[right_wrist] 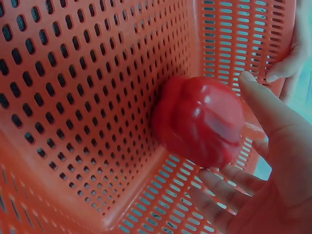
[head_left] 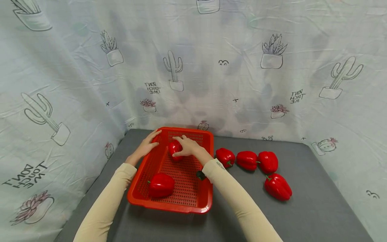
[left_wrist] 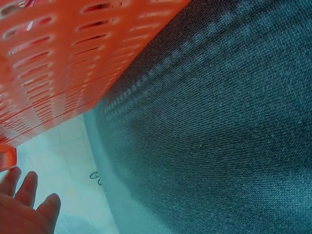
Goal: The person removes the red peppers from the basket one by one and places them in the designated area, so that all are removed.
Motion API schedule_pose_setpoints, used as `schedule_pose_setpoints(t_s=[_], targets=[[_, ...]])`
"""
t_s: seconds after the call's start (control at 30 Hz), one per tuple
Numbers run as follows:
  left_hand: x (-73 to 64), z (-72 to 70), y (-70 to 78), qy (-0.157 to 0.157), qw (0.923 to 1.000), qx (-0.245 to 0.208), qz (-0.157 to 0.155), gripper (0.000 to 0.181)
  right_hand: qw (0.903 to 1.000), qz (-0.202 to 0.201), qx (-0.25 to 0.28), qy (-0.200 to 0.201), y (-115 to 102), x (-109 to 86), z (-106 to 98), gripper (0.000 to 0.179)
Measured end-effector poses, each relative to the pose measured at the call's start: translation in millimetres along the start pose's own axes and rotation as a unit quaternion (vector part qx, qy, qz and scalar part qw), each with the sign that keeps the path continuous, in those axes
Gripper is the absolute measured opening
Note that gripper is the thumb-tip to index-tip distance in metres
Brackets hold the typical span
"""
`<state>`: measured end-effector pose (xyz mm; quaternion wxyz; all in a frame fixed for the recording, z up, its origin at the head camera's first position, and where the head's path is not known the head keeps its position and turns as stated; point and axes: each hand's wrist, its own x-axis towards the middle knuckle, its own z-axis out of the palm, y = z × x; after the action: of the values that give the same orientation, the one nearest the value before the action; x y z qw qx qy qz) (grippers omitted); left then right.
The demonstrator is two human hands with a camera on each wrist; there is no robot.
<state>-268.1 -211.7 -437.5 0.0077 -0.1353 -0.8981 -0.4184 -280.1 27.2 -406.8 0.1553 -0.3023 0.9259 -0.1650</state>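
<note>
"On the grey table (head_left: 320,198), how far has the work come?"

"Partway, by the look of it. Inside the red basket (head_left: 169,207) are two peppers: the near pepper (head_left: 161,185), toward the front left corner, and the far pepper (head_left: 174,148), toward the back."

"And outside?"

"Four, close together right of the basket: the first pepper (head_left: 225,157) just beside its wall, then the second pepper (head_left: 247,160), the third pepper (head_left: 268,162) and, nearer the person, the fourth pepper (head_left: 278,187)."

"Does the right hand (head_left: 188,148) have the far pepper?"

"Not firmly, it seems. Its fingers are spread, the tips at the pepper's edge, the thumb standing off. Whether they bear any weight, the views do not tell."

"The left hand (head_left: 146,146)?"

"At the basket's left rim, toward the back, fingers extended, thumb on the inner side. It has no pepper; whether it presses the rim cannot be told."

"So what is left?"

"Handling the far pepper looks unfinished, with a hand right at it. The near pepper and the four outside have no hand on them."
</note>
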Motion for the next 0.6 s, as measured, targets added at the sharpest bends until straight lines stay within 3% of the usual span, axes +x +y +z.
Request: schedule_pose_setpoints(t_s=[0.1, 0.6], targets=[[-0.2, 0.6, -0.3, -0.002, 1.0, -0.004, 0.0, 0.058, 1.0, 0.004, 0.005, 0.001, 1.1, 0.5, 3.8, 0.081], [-31.1, 9.2, 21.7, 0.013, 0.9997, 0.013, -0.018, 0.058, 0.9987, -0.018, 0.045, -0.016, -2.5, -23.7, 20.3, 0.088]])
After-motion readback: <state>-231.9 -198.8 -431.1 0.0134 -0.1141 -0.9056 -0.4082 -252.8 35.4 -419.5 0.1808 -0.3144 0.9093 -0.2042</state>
